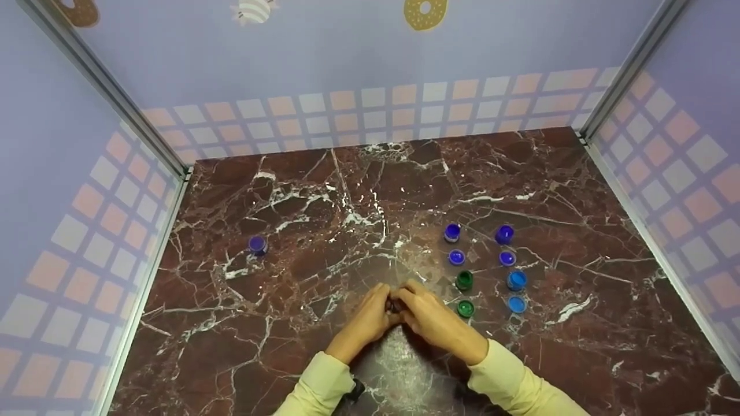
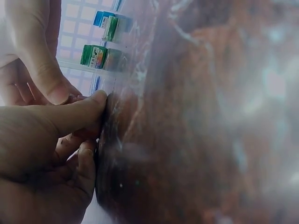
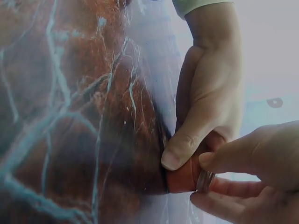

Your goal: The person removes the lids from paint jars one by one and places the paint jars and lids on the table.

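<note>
Both hands meet over a small paint jar (image 3: 181,179), which looks reddish-brown in the right wrist view and dark in the head view. My left hand (image 1: 368,316) grips the jar's body low against the table, its thumb lying along the side. At the jar's ridged rim or lid (image 3: 204,181), my right hand (image 1: 428,316) pinches with thumb and fingers. Whether the lid is loose cannot be seen. Fingers hide most of the jar in the head and left wrist views.
Right of the hands stand two violet-blue jars (image 1: 452,233), a green jar (image 1: 465,280) and a light blue jar (image 1: 517,281), with a round lid (image 1: 465,308) in front of each. A purple jar (image 1: 258,245) stands far left. Patterned walls (image 1: 370,63) enclose the marble-patterned table (image 1: 231,346).
</note>
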{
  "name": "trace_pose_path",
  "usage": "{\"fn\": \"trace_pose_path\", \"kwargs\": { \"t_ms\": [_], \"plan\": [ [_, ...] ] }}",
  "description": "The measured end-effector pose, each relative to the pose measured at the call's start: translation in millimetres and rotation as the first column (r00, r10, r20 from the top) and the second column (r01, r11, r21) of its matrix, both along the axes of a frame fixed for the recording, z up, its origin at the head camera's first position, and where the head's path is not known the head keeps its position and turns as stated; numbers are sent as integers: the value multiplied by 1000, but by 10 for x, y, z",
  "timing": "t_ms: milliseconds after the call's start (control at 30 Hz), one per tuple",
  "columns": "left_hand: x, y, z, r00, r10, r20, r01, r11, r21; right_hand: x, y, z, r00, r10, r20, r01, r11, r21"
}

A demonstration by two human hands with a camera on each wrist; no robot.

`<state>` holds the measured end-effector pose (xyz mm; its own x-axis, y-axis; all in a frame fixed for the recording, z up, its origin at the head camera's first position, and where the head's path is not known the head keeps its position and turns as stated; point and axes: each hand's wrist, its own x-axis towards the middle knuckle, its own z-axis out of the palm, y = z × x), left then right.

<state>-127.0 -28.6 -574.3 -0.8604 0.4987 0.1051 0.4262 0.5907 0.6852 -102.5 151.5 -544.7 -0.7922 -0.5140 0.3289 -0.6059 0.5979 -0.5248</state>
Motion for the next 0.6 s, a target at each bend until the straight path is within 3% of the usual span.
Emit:
{"fn": "trace_pose_path", "kwargs": {
  "t_ms": [167,333,600],
  "plan": [
    [7,23,14,999,23,45,-23,1000,-4,4,54,-30,997,-5,82,12,996,-94],
    [45,52,40,999,30,30,-29,999,-33,15,98,-80,989,-62,134,85,982,-170],
    [92,113,82,999,45,-6,-45,999,-23,21,195,-161,963,-97,253,189,908,-373]
  ]
}}
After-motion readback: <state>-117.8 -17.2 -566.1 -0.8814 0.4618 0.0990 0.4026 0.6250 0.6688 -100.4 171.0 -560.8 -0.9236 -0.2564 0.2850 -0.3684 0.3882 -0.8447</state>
